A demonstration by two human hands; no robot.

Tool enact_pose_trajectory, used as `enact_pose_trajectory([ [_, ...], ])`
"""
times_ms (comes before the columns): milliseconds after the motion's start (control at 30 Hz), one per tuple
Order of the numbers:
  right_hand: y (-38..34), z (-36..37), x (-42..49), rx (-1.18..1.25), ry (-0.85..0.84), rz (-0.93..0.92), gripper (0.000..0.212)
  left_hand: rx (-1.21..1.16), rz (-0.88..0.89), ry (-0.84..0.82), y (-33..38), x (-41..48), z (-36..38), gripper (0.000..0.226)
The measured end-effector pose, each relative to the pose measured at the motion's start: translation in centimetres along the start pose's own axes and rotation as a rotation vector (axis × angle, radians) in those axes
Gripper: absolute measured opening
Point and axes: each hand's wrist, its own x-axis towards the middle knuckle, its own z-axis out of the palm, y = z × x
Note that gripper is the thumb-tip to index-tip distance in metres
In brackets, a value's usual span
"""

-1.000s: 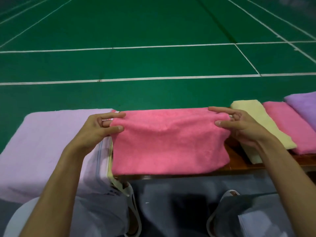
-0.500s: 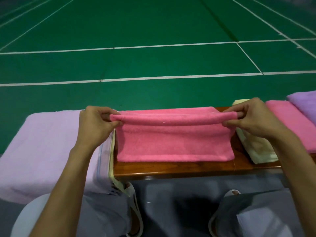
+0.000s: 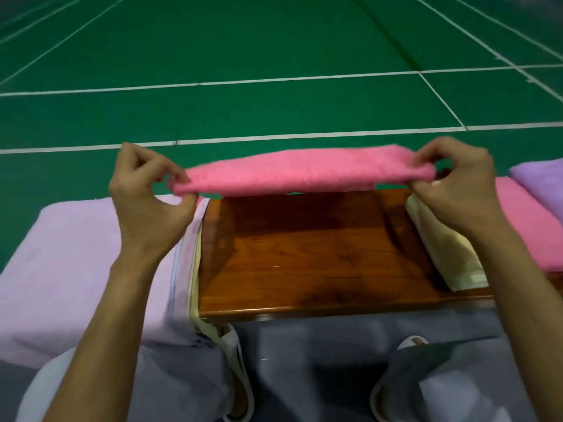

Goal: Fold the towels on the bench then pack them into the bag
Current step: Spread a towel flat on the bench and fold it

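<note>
Head view: looking down on a wooden bench (image 3: 304,254) in the middle of the frame, with a green court floor (image 3: 274,41) and white lines filling the upper half.
Pink towel (image 3: 301,170): folded into a long flat band, held level in the air at mid frame, above the bench's far edge and clear of the wood.
Left hand (image 3: 149,196): left of centre; thumb and forefinger pinch the towel's left end, the other fingers curled loosely above it.
Right hand (image 3: 454,184): right of centre; thumb and fingertips pinch the right end, the remaining fingers curled.
Other towels: a lilac towel (image 3: 76,254) spreads across the lower left; a cream towel (image 3: 441,248) lies folded right of the bare wood, partly behind the right wrist; a second pink towel (image 3: 527,229) and a purple towel (image 3: 542,181) lie at the right edge.
Bag: not clearly visible.
Handling: likely light, soft and limp; it would sag in the middle if the ends come closer, and the layers could slide apart. The nap should give good grip; nothing fragile.
Where to hold: probably both short ends, pinching through every layer, or one flat palm beneath the middle when carrying it.
</note>
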Motion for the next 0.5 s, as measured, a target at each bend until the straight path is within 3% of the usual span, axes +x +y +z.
enact_pose_trajectory([
  [133,1.3,0.2,-3.0,-0.189,-0.536,0.115,0.031,0.075,-0.152,-0.653,-1.3,-3.1,0.3,0.031],
  [200,1.7,1.2,-4.5,-0.290,-0.801,0.203,0.029,0.094,-0.234,-0.952,-1.0,-4.7,1.0,0.032],
  [333,1.5,1.2,-5.4,-0.441,-1.088,0.368,0.023,0.180,-0.287,-1.352,-0.7,-5.6,0.7,0.030],
  [400,0.5,0.2,-4.9,-0.483,-1.197,0.461,0.026,0.182,-0.347,-1.442,-0.6,-4.8,-0.1,0.032],
  [433,0.1,-0.2,-4.6,-0.493,-1.220,0.487,0.028,0.130,-0.376,-1.395,-0.4,-4.4,-0.2,0.034],
  [500,-0.5,0.2,-4.0,-0.487,-1.066,0.403,0.022,0.029,-0.388,-1.076,0.4,-4.2,0.8,0.035],
])
